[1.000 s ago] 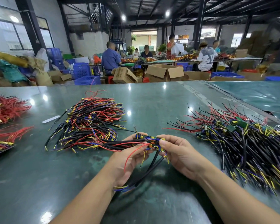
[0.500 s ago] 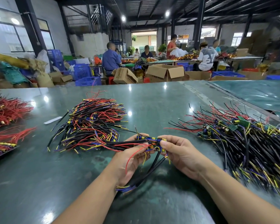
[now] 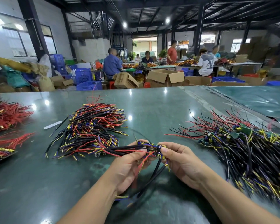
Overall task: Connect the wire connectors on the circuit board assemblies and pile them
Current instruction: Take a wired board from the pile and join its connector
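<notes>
At centre frame I hold one circuit board assembly [image 3: 152, 148] between both hands: my left hand [image 3: 129, 165] grips its wire bundle, my right hand [image 3: 179, 160] pinches the connector end. I judge the connecting step underway; next it needs seating, then moving to the finished pile [image 3: 90, 128] at centre left.

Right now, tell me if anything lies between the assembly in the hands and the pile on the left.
Nothing visible does. Both hands, left and right, hold the assembly just right of the pile; its wires already reach the pile's near edge. Only bare table lies around that gap.
</notes>
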